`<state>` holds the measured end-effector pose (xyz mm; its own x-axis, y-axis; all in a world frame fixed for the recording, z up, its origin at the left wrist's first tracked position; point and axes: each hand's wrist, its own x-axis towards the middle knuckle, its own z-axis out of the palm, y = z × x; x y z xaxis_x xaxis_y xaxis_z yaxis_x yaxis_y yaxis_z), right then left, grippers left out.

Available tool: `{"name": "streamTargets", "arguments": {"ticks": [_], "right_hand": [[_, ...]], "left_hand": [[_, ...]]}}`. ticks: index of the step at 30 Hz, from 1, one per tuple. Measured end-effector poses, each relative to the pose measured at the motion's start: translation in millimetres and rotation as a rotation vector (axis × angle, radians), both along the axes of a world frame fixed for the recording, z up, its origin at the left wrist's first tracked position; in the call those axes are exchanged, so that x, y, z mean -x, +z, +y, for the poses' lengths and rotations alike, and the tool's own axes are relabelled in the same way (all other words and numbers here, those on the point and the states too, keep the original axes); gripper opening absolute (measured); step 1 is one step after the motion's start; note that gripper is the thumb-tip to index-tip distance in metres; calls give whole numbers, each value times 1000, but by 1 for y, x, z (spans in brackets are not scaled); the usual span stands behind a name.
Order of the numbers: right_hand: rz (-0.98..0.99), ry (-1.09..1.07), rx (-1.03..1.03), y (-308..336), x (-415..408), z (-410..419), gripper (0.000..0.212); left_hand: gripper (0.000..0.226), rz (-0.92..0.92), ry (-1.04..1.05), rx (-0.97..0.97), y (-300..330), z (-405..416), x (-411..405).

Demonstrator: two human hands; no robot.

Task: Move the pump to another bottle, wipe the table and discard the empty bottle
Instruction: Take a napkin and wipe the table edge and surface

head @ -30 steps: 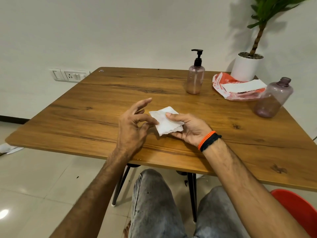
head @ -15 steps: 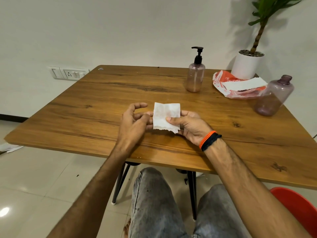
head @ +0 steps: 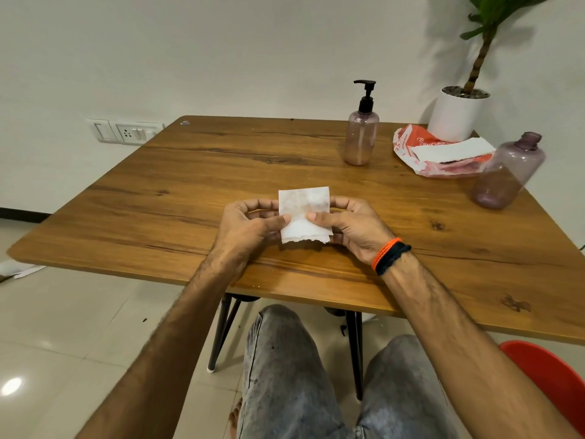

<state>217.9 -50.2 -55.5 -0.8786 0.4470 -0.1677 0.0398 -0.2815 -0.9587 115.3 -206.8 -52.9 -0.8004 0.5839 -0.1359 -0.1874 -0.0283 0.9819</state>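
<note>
A small white tissue (head: 303, 208) is held upright over the wooden table (head: 196, 172), folded and faintly stained. My left hand (head: 250, 226) pinches its left edge and my right hand (head: 351, 226) pinches its right edge, thumbs on the near face. A translucent pink bottle with a black pump (head: 361, 128) stands at the back of the table. A second pink bottle (head: 506, 172), with no cap or pump, stands near the right edge.
An orange-and-white tissue packet (head: 443, 166) with a white sheet sticking out lies at the back right, in front of a white plant pot (head: 459, 115). A red chair (head: 550, 381) is at lower right. My knees are under the table's near edge.
The tissue went from lying tilted in my right hand to being held upright between both hands. My left hand closed onto its left edge.
</note>
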Motion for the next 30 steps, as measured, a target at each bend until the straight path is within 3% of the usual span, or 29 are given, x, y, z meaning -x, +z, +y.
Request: {"name": "streamTargets", "arguments": {"ticks": [3,5,9,11,14,18,26,30], "right_hand": [[10,6,9,-1,0,0,28],[15,-14,-12,-2,1,0,43],[85,-49,-157,-7,1,5,73],[126,-27,-275,-8,1,6,62],[96,-44,-477,-7,2,6,40],[-23,-103,-643,-7,4,7,33],[-43,-129,-833,-3,5,6,12],[4,-57,-757,-2,2,11,11]], "left_hand": [[35,24,19,10,-1,1,1],[40,70,41,21,-3,1,2],[19,227,42,51,-6,1,2],[13,260,45,71,-5,1,1],[23,315,33,128,-3,1,0],[27,418,48,199,-3,1,-1],[13,708,152,331,-6,5,2],[19,638,43,278,-3,2,4]]}}
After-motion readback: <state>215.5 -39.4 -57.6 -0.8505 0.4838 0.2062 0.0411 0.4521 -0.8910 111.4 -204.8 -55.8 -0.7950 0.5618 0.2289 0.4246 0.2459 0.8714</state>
